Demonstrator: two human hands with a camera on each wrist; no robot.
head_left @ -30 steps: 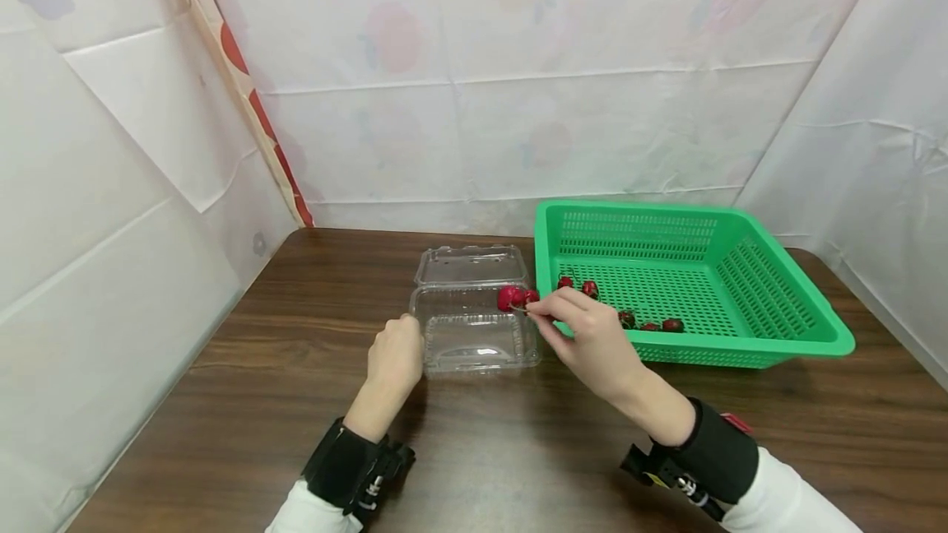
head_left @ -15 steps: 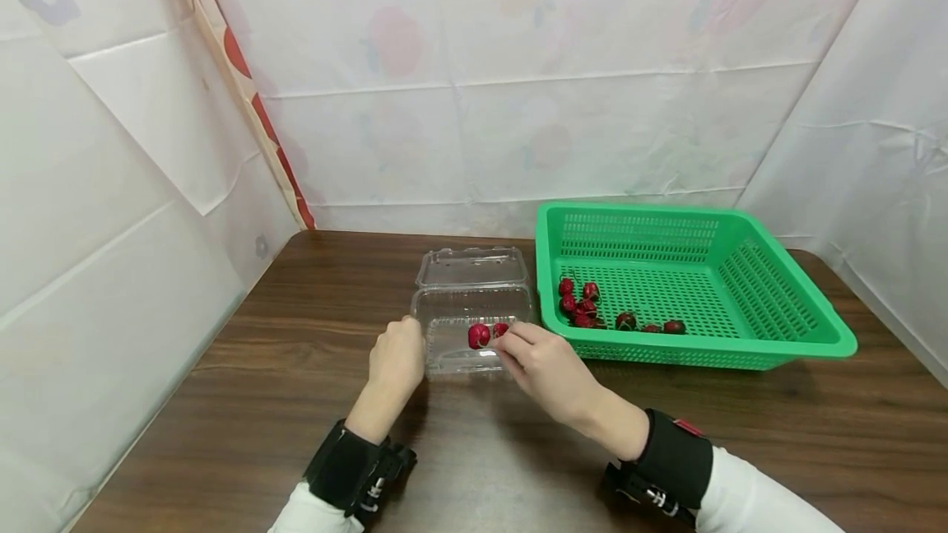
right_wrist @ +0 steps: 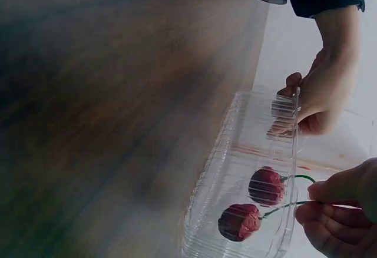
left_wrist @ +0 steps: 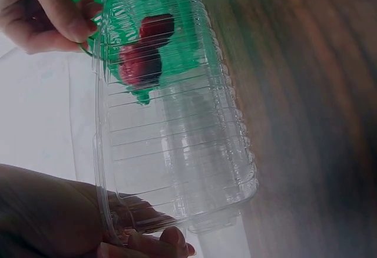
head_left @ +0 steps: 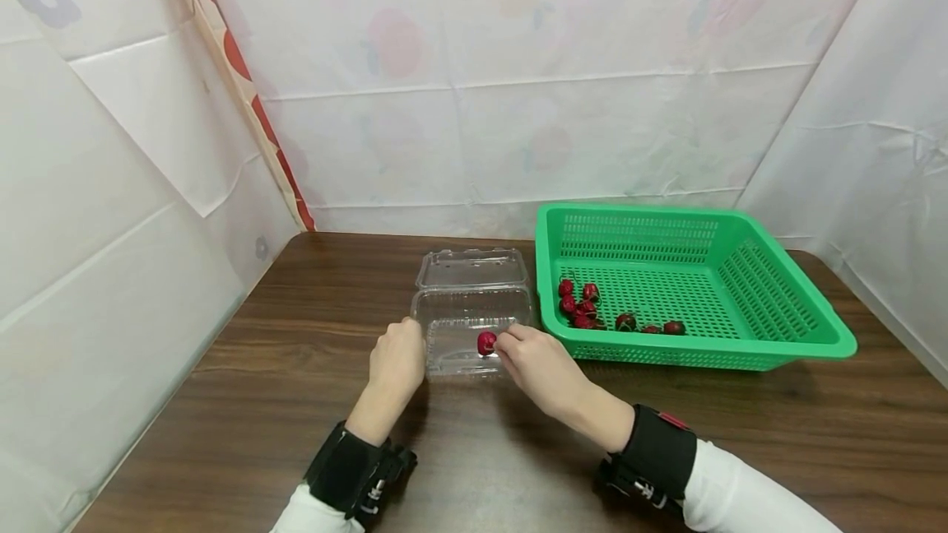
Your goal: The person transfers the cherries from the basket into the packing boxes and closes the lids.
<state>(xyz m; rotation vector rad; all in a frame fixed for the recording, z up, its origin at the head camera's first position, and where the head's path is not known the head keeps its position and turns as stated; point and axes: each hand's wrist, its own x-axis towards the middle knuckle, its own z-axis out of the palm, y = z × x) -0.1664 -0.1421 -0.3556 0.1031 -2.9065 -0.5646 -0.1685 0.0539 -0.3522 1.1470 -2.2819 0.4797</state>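
A clear plastic clamshell box [head_left: 448, 356] lies on the table with its lid [head_left: 474, 268] folded back. My left hand [head_left: 397, 359] grips the box's left wall, thumb on one side and fingers on the other. Over the box's right part, my right hand [head_left: 544, 373] pinches the thin green stems of two cherries. In the right wrist view both the nearer cherry [right_wrist: 238, 222] and its neighbour [right_wrist: 266, 186] hang below the rim, behind the clear wall. Only one red cherry [head_left: 485, 343] shows in the head view; my right fingers hide the other.
To the right of the box stands a green perforated basket [head_left: 785, 345], with several cherries [head_left: 585, 308] near its front left. The dark wooden table [head_left: 296, 401] extends to the left and front. White sheeting [head_left: 474, 146] hangs behind and at both sides.
My right hand has moved left and toward me from the basket's edge, carrying the cherries into the box, then settled there. My left hand has stayed on the box.
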